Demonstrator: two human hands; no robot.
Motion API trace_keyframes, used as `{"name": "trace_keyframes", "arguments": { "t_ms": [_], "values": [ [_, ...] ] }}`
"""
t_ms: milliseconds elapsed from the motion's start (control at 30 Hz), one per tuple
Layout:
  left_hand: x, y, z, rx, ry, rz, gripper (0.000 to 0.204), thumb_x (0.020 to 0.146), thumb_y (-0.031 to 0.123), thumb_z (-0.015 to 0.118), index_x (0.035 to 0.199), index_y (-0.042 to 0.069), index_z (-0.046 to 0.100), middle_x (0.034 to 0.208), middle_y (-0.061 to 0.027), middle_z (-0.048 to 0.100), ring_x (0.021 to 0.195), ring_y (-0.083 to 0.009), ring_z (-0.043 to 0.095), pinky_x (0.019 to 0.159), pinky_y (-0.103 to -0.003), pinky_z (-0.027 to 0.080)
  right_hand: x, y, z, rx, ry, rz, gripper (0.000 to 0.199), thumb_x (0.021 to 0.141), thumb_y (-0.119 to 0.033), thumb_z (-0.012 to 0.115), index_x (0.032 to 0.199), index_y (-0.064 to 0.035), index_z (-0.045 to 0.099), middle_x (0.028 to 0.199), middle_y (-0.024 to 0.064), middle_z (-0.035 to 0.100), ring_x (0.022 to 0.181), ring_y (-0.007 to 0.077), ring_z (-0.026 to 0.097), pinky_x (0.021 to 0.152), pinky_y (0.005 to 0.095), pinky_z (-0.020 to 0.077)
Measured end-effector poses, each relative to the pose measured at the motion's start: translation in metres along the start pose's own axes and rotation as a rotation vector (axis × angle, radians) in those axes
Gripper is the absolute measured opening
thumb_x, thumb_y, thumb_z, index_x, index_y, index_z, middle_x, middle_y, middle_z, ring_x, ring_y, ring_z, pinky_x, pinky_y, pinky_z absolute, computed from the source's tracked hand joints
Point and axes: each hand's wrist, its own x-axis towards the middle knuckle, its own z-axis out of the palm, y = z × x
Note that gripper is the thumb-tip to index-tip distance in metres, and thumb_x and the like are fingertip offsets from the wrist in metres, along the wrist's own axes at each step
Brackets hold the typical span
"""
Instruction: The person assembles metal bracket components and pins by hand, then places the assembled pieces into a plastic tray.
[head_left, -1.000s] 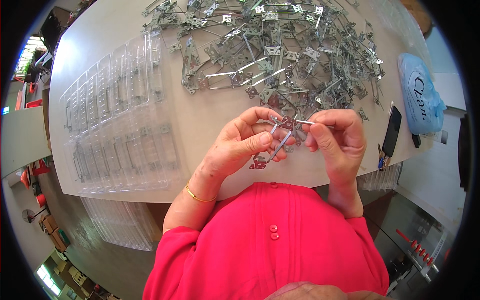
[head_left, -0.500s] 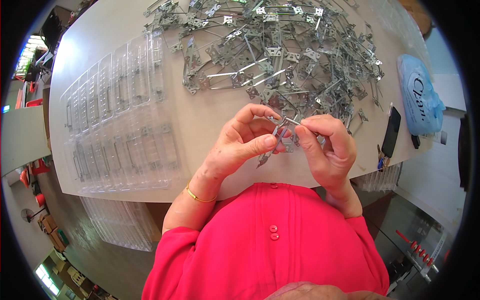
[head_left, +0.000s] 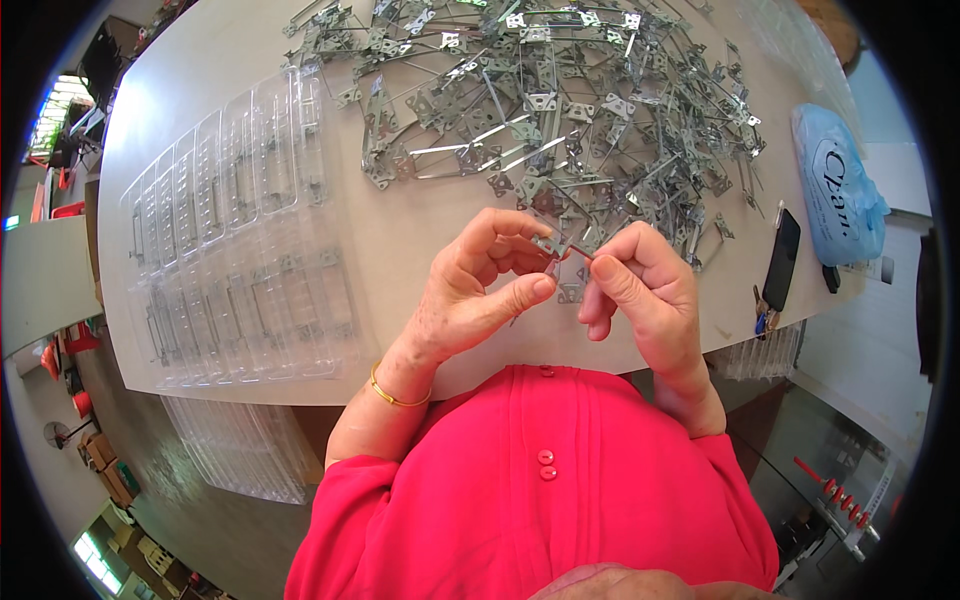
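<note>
Between my two hands, above the table's near edge, is a small metal bracket (head_left: 547, 243) with holes in its plate. My left hand (head_left: 445, 295) is closed on it, fingertips behind the plate and thumb in front. A thin metal rod (head_left: 580, 250) runs from the bracket to my right hand (head_left: 655, 300), whose thumb and forefinger pinch its end. Whether rod and bracket are joined is too small to tell. Just beyond my hands lies a large tangled pile of metal brackets (head_left: 540, 102) with rods and perforated plates.
Left of my hands lies a clear plastic tray (head_left: 348, 300) with metal parts in its slots. More clear trays (head_left: 235, 440) are stacked below the table's left front edge. At the right are a black phone (head_left: 782, 262), keys (head_left: 765, 322) and a blue plastic bag (head_left: 840, 190).
The strip-like metal parts that hung below my left fingers are now mostly out of sight. My right hand has turned, its lower fingers now extending down, and the rod tilts more steeply.
</note>
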Motion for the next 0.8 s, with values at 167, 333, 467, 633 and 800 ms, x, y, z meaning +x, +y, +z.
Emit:
{"name": "trace_keyframes", "arguments": {
  "t_ms": [167,333,467,633,800],
  "values": [
    [-0.001,0.004,-0.001,0.068,0.0,-0.005,0.042,0.09,0.008,0.076,0.126,0.003,0.055,0.11,-0.0114,0.07,0.095,-0.0159,0.068,0.066,-0.025,0.052,0.0,-0.003,-0.003,0.059,-0.037,0.098,0.021,0.106,-0.021,0.055,0.097,-0.0027,0.056,0.071,0.0063,0.065,0.054,0.0088,0.058,0.05,0.0218,0.0469],
    [-0.001,0.002,0.003,0.251,-0.044,0.09,0.041,0.086,0.002,0.078,0.123,0.001,0.06,0.105,-0.0049,0.067,0.093,-0.0136,0.066,0.084,-0.028,0.052,-0.001,-0.002,-0.002,0.067,-0.068,0.17,0.023,0.107,-0.023,0.053,0.096,-0.0027,0.056,0.071,0.0062,0.065,0.055,0.0089,0.059,0.049,0.0221,0.0469],
    [0.0,0.003,0.004,0.275,-0.021,0.08,0.041,0.085,0.001,0.079,0.122,0.0,0.061,0.104,-0.0042,0.067,0.092,-0.0127,0.065,0.084,-0.028,0.052,0.001,-0.001,-0.003,-0.036,-0.051,0.128,0.022,0.106,-0.023,0.054,0.098,-0.0023,0.056,0.071,0.0055,0.065,0.058,0.008,0.059,0.051,0.0222,0.0471],
    [0.0,0.001,0.004,0.385,0.006,0.114,0.042,0.083,0.001,0.08,0.121,0.001,0.062,0.099,-0.0032,0.067,0.088,-0.0115,0.064,0.081,-0.028,0.051,0.001,-0.002,0.007,-0.306,0.106,-0.007,0.011,0.101,-0.01,0.059,0.109,-0.0018,0.058,0.074,0.0035,0.063,0.064,0.0069,0.06,0.057,0.0236,0.0485],
    [0.001,0.001,0.009,0.434,0.007,0.141,0.041,0.082,0.0,0.08,0.12,0.002,0.064,0.097,-0.0027,0.067,0.086,-0.0112,0.064,0.079,-0.028,0.051,0.005,0.003,0.004,-0.575,0.079,-0.292,0.02,0.094,-0.001,0.064,0.114,-0.003,0.063,0.089,0.0068,0.063,0.073,0.0113,0.062,0.062,0.0254,0.05]
  ]
}}
